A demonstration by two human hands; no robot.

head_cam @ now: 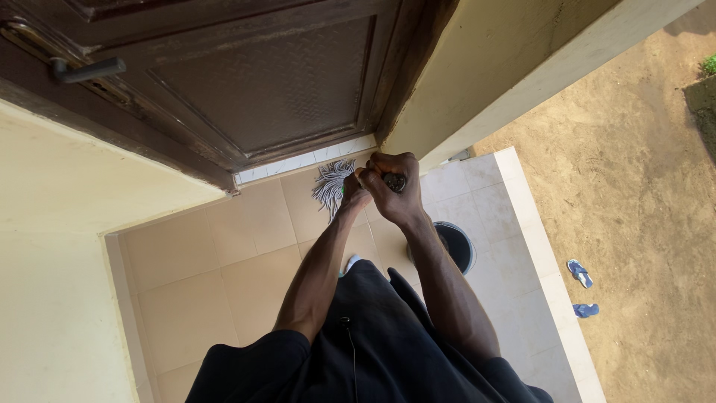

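Both the left hand [356, 192] and right hand [394, 185] close their fingers around a dark mop handle [394, 181] above the grey-white string mop head [331, 185] on beige floor tiles [224, 261].

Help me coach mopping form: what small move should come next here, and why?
Probably draw the mop head back along the tiles toward the feet. Both the left hand and right hand grip the handle, and the strands already lie against the sill of the shut brown door.
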